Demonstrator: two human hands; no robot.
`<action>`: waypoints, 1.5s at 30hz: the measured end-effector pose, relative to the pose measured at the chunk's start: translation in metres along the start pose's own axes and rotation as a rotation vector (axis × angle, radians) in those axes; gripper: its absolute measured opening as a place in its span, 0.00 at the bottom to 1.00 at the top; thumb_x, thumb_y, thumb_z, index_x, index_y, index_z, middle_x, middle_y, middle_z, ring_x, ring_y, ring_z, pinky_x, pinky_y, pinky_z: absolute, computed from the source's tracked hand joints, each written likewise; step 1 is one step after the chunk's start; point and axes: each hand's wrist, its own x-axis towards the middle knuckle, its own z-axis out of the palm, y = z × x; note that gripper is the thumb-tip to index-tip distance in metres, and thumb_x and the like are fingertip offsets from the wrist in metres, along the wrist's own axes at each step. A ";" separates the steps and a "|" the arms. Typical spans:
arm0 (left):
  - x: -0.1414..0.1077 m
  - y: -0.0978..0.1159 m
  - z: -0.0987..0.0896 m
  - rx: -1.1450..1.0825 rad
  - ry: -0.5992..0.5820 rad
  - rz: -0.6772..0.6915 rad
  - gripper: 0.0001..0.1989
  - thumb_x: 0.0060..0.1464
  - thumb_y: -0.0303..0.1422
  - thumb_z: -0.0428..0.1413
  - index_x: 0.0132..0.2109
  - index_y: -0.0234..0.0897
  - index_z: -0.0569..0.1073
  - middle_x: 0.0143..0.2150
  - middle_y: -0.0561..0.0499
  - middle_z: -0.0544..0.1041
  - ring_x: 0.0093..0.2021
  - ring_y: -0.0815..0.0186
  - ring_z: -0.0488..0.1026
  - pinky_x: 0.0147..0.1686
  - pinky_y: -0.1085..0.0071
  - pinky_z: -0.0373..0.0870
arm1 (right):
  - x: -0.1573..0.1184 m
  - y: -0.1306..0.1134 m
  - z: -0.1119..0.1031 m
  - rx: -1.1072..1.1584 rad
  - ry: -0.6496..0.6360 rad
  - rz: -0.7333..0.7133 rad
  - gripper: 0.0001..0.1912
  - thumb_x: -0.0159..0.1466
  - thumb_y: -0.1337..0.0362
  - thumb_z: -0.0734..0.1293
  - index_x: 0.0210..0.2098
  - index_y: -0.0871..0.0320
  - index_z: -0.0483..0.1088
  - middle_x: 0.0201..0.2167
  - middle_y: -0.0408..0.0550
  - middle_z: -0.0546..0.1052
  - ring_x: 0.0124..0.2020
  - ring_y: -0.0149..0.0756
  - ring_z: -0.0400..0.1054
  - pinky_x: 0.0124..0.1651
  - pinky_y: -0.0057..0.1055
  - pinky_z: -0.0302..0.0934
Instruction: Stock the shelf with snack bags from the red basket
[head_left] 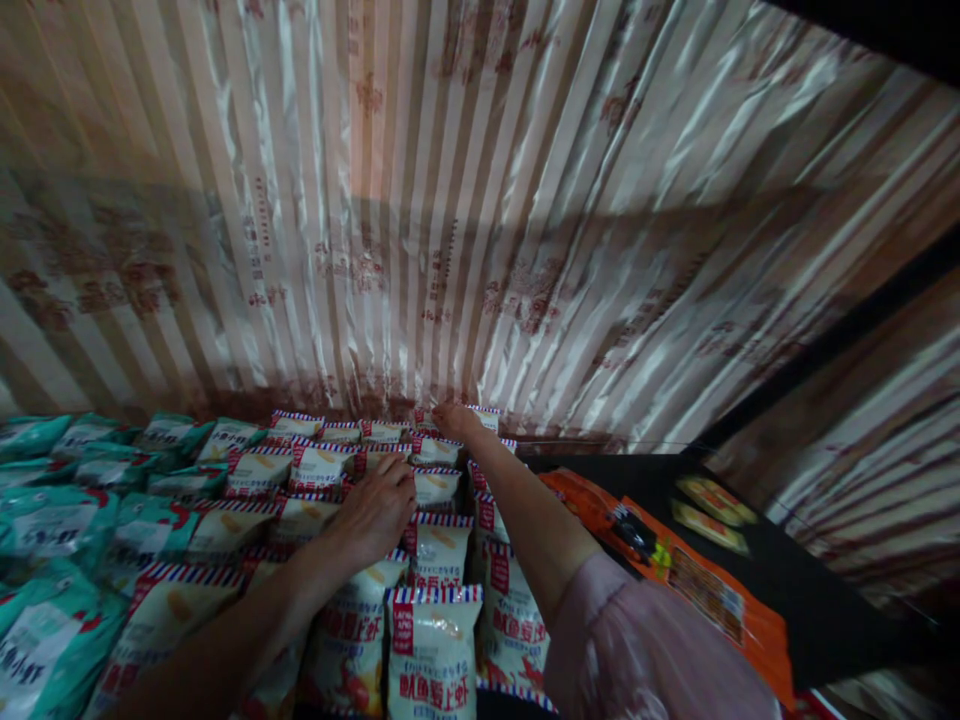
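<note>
Upright white snack bags with red print and red-and-blue striped edges, such as the front snack bag [433,650], stand in close rows. My left hand [379,508] rests among the middle rows, its fingers bent together over the top of a snack bag [382,455]. Farther back, my right hand [457,420] reaches to the last row by the foil wall. Its fingers are closed at the edge of a snack bag [424,415]; the fingertips are small and partly hidden.
Teal snack bags [56,525] fill the left side in rows. On the right, a large orange packet [697,590] lies on a black surface [817,600] near two small flat yellowish packets [712,515]. Crinkled striped foil sheeting [420,230] rises behind everything.
</note>
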 end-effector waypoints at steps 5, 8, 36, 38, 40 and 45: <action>0.001 0.001 0.000 -0.014 0.011 -0.006 0.09 0.56 0.26 0.47 0.33 0.36 0.71 0.40 0.47 0.71 0.53 0.62 0.60 0.53 0.60 0.62 | 0.000 -0.001 0.002 0.010 0.003 -0.046 0.19 0.64 0.61 0.55 0.52 0.50 0.66 0.50 0.47 0.73 0.51 0.38 0.66 0.52 0.31 0.58; 0.002 0.001 0.000 -0.002 -0.004 -0.008 0.10 0.57 0.27 0.46 0.33 0.35 0.71 0.40 0.47 0.71 0.52 0.62 0.60 0.54 0.60 0.61 | -0.002 -0.001 0.002 0.017 -0.003 -0.065 0.18 0.64 0.61 0.55 0.51 0.49 0.67 0.50 0.46 0.73 0.50 0.37 0.66 0.51 0.30 0.58; -0.098 0.125 0.001 -0.022 0.352 -0.254 0.12 0.57 0.27 0.44 0.43 0.38 0.70 0.51 0.44 0.68 0.53 0.60 0.63 0.51 0.58 0.66 | -0.269 -0.010 -0.002 0.712 0.601 -0.115 0.14 0.63 0.59 0.57 0.43 0.55 0.70 0.40 0.48 0.75 0.40 0.35 0.69 0.44 0.28 0.62; -0.129 0.145 0.019 -0.034 0.384 -0.276 0.12 0.56 0.27 0.44 0.43 0.39 0.69 0.52 0.45 0.68 0.52 0.59 0.64 0.50 0.58 0.67 | -0.303 -0.021 0.025 0.776 0.530 -0.104 0.13 0.63 0.59 0.58 0.43 0.54 0.70 0.39 0.47 0.75 0.41 0.35 0.70 0.45 0.28 0.63; -0.154 0.159 0.036 -0.039 0.390 -0.312 0.12 0.56 0.27 0.45 0.45 0.40 0.69 0.53 0.44 0.66 0.53 0.58 0.64 0.50 0.58 0.68 | -0.327 -0.032 0.052 0.806 0.486 -0.064 0.13 0.62 0.61 0.58 0.45 0.53 0.69 0.41 0.47 0.75 0.41 0.36 0.70 0.45 0.30 0.63; -0.183 0.171 0.060 -0.043 0.358 -0.431 0.15 0.54 0.26 0.45 0.48 0.38 0.67 0.56 0.43 0.65 0.56 0.57 0.62 0.51 0.55 0.67 | -0.353 -0.054 0.093 0.830 0.491 -0.001 0.18 0.60 0.64 0.60 0.50 0.54 0.66 0.49 0.50 0.72 0.49 0.39 0.67 0.51 0.35 0.62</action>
